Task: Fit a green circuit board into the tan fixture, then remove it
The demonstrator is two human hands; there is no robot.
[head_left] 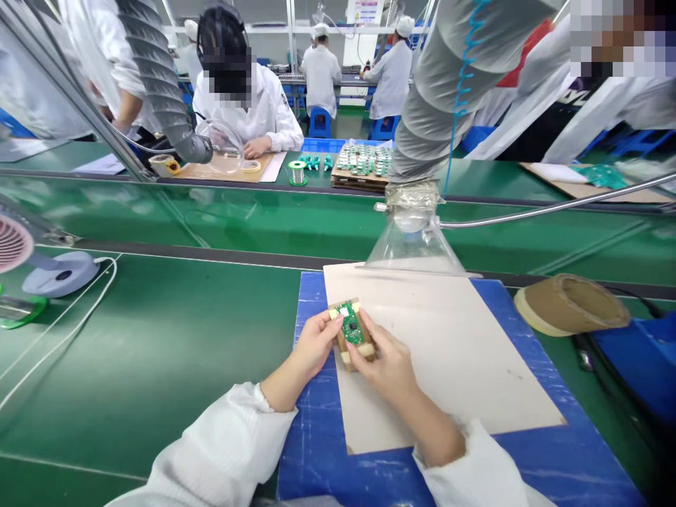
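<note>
Between my two hands is a small green circuit board (351,328), lying on a brown block with pale yellow tape (364,350) across its ends. My left hand (315,343) grips the left side, its thumb lying at the board's upper left edge. On the other side, my right hand (388,352) is closed on the right edge, thumb near the lower end of the board. Both hands hold the piece above the left part of a beige cardboard sheet (448,352). That sheet rests on a blue board (317,451).
A clear fume hood (415,246) hangs just beyond the sheet. A large tape roll (573,303) lies at right, a small fan (60,273) at left. Across the green divider (264,211), a co-worker (248,113) works near stacked circuit boards (364,160).
</note>
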